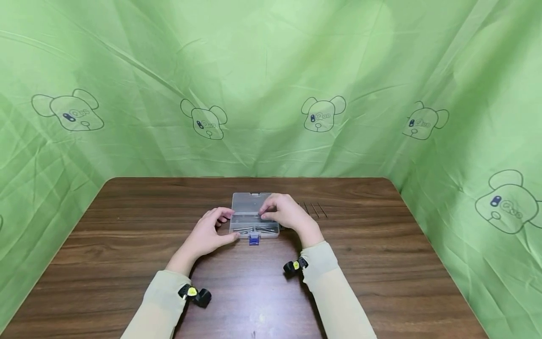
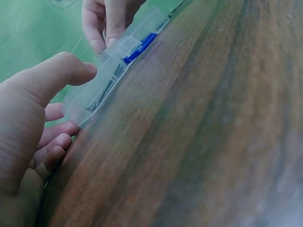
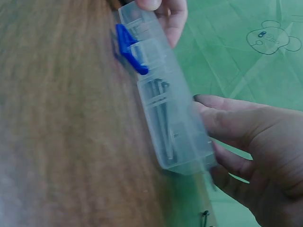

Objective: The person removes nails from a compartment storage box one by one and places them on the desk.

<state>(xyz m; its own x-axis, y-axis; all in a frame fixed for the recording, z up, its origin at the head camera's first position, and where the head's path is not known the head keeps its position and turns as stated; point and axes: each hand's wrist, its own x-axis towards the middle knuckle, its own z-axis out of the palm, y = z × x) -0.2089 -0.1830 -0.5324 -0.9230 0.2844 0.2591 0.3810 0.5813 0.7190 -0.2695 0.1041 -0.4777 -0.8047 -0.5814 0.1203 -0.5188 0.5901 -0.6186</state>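
left hand (image 1: pixel 208 234) grips box (image 1: pixel 244 204); right hand (image 1: pixel 286 213) bent, hold unclear; curtain lettering (image 1: pixel 323 116) blurred

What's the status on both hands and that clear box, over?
Left hand around left end of clear box. Right hand over it, grip unclear. Lid open, metal pieces in front. In the way: right hand hides part of box.

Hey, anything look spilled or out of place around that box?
Nothing clearly does. Some thin metal pieces lie on the table right of the box, but in a loose row, seemingly set out rather than spilled.
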